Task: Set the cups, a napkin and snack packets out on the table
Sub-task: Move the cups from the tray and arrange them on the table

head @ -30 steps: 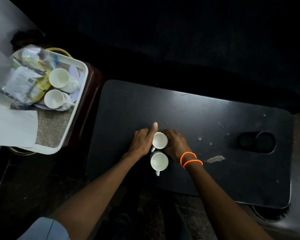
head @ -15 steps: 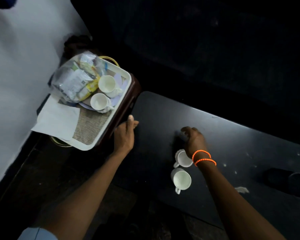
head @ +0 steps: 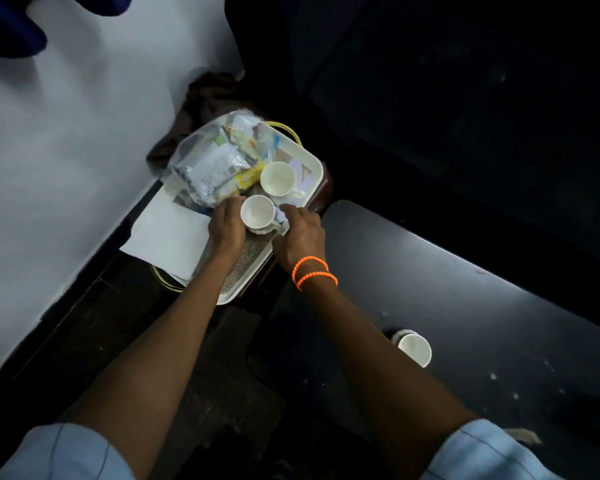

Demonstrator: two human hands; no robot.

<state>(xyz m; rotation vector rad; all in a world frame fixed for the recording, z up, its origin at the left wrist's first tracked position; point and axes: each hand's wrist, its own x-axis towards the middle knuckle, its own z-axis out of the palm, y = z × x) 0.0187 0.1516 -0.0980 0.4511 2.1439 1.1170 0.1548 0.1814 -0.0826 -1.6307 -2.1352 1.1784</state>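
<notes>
both hands have left the counter (head: 465,289); left hand (head: 226,230) and right hand (head: 300,237) now flank a cup (head: 257,212) on the tray (head: 312,164).

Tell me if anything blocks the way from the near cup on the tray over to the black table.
Nothing visible does. The near cup sits between both hands on the white tray, and the black table is bare up to its edge.

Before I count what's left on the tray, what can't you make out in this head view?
- Second table cup: the right forearm covers nearly all of it, beside the visible cup.
- Whether either hand grips the near tray cup: left hand and right hand flank it; fingertips hidden.
- Packets in the bag: crumpled plastic and glare; count unclear.
- Tray near end: under the left forearm.
</notes>
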